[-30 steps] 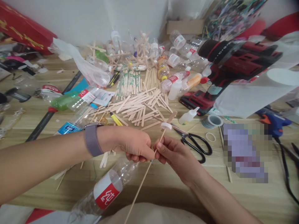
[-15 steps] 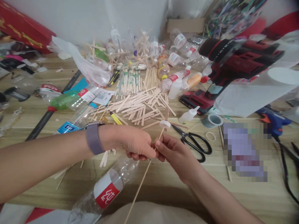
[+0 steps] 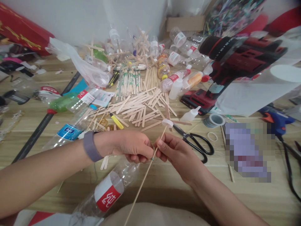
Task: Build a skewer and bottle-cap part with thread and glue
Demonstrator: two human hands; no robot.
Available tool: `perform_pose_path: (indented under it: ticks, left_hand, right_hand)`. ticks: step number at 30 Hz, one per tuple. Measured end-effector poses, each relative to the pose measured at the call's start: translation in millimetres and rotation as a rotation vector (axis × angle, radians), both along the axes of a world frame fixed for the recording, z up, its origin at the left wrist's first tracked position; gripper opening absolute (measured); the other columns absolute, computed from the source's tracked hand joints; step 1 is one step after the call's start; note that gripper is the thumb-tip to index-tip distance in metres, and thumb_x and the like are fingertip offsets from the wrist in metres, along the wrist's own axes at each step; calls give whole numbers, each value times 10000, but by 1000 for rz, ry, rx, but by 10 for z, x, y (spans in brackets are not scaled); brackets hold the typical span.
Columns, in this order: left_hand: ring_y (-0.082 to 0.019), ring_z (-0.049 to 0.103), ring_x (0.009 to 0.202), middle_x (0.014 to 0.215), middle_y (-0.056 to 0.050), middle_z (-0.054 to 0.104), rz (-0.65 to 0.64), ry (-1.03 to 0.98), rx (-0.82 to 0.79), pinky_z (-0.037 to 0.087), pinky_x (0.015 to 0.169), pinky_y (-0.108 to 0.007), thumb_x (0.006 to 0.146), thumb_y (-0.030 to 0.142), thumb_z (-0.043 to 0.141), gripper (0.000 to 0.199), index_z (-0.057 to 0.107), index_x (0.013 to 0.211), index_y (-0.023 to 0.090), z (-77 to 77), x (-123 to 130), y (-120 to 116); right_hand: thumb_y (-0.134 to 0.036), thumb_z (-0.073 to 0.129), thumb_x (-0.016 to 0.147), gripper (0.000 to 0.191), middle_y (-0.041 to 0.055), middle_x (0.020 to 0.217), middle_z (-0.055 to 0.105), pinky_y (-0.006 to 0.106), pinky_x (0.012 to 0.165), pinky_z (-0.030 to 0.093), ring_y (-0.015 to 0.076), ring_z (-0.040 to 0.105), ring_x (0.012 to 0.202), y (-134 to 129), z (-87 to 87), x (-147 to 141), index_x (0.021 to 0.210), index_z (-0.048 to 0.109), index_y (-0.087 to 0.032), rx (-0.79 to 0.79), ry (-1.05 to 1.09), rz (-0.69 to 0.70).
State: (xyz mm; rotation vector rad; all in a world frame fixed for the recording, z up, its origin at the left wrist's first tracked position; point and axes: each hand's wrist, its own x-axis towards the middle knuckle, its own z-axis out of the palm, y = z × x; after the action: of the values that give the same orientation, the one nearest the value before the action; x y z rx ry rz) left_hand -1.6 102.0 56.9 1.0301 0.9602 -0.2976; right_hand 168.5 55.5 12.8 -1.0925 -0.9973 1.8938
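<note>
My right hand (image 3: 177, 155) pinches a thin wooden skewer (image 3: 142, 185) between thumb and fingers. The skewer slants from my lap up to a white bottle cap (image 3: 167, 122) at its upper end. Flat wooden sticks show just behind the cap; whether they are joined to it I cannot tell. A small green bit (image 3: 152, 159) sits on the skewer just below the fingers. My left hand (image 3: 137, 147), with a banded watch at its wrist, is curled closed beside the skewer; what its fingers hold is hidden. Below it lies a clear plastic bottle (image 3: 109, 193) with a red-and-white label.
Black-handled scissors (image 3: 197, 142) lie right of my hands, near a roll of tape (image 3: 213, 121) and a small glue bottle (image 3: 191, 113). A red cordless drill (image 3: 230, 69) stands behind. Loose craft sticks (image 3: 138, 106) and several bottles spread across the back. A blue glue gun (image 3: 277, 121) is far right.
My left hand has shifted slightly left, its thumb drawing off the skewer, so the green bit shows more clearly. My right hand keeps its pinch on the skewer.
</note>
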Motion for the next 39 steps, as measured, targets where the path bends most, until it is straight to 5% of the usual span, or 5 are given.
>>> perform_pose_path:
  ticks: [11,17,39]
  left_hand:
    - [-40,285,383,530,44,480,99,-36,-40,160,345,-172,598,211,542,47,520,629,183,-10,-13,-60]
    - [-45,294,375,510,70,470,153,-95,-74,167,331,-160,605,229,540,210,591,799,168,-23,0,-95]
    - [-38,285,351,474,89,459,233,-196,-131,191,334,-150,607,264,559,123,538,699,185,-73,1,-154]
  right_hand:
    - [-570,758,724,443,-22,570,582,243,520,318,89,432,529,-26,4,-7,649,560,-181,39,58,-42]
    - [-568,754,734,436,-20,575,581,241,519,330,94,440,532,-19,28,19,663,564,-183,53,62,-49]
    - [-577,666,819,429,-12,597,554,254,583,384,118,479,577,-44,92,57,666,563,-189,169,0,-29]
